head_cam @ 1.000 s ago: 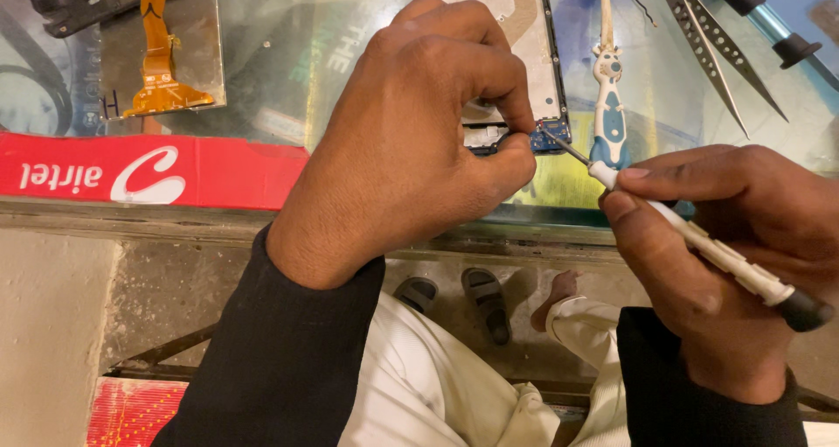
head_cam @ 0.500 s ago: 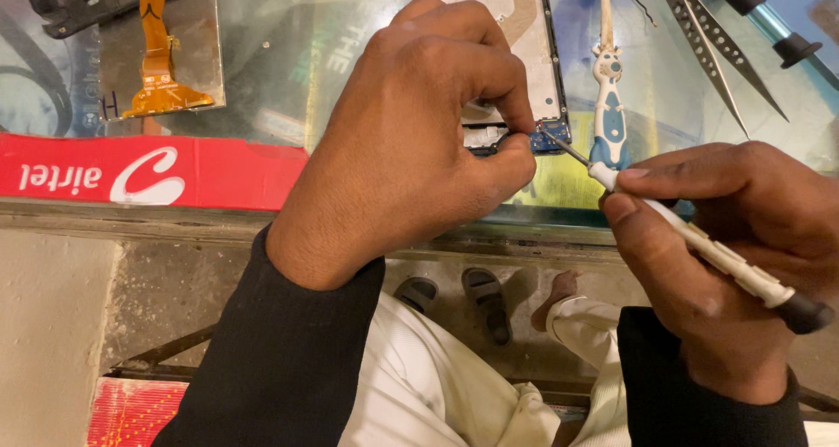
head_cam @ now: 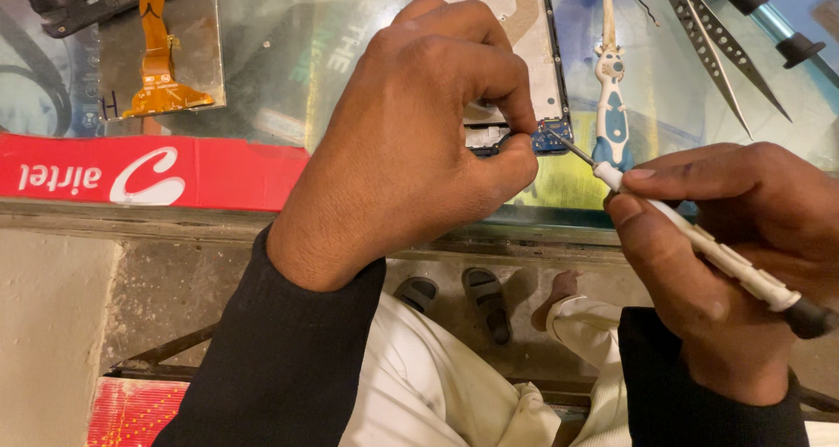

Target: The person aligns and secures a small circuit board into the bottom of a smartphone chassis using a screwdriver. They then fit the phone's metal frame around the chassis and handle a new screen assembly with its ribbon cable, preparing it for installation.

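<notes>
left hand (head_cam: 419,141) pinches the lower edge of an opened phone (head_cam: 511,62) (back cover off). right hand (head_cam: 734,263) grips a white screwdriver (head_cam: 699,242), its tip on the small blue board (head_cam: 552,138) just beside the left thumb

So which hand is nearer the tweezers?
Right. The right hand, holding a screwdriver, lies just below the tweezers; the left hand is farther left, on the phone.

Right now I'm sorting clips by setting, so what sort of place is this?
Probably a phone repair counter. An opened phone lies on the glass counter, the right hand works a small screwdriver at its lower end while the left hand steadies it, and tweezers lie nearby.
</notes>
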A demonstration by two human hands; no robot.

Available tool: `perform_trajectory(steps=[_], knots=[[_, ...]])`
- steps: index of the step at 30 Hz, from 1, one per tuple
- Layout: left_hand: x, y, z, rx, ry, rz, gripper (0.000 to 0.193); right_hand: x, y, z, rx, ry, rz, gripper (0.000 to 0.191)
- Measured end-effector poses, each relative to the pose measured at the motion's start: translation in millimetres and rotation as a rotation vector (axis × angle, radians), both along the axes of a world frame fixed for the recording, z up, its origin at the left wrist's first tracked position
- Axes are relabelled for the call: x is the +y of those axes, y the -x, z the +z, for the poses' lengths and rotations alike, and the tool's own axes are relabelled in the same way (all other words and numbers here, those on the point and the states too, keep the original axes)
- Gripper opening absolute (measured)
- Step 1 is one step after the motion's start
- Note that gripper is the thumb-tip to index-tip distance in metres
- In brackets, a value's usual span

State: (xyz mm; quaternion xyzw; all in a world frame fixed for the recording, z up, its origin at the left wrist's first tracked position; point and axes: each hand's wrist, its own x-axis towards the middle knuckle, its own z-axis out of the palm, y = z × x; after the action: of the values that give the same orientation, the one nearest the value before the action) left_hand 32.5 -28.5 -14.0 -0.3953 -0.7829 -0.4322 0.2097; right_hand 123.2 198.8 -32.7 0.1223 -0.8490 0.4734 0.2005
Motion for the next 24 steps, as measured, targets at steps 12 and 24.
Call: perform_trajectory(steps=[12, 24], knots=[[-0.7, -0.2, 0.1, -0.003, 0.007, 0.017, 0.010, -1.4, 2.7, 3.4, 0.013, -0.061, 0.003, 0.012], [0.0, 0.5, -0.8, -0.006, 0.001, 0.003, 0.009, 2.1, 0.7, -1.0, 0.010, -0.035, 0.029, 0.013]])
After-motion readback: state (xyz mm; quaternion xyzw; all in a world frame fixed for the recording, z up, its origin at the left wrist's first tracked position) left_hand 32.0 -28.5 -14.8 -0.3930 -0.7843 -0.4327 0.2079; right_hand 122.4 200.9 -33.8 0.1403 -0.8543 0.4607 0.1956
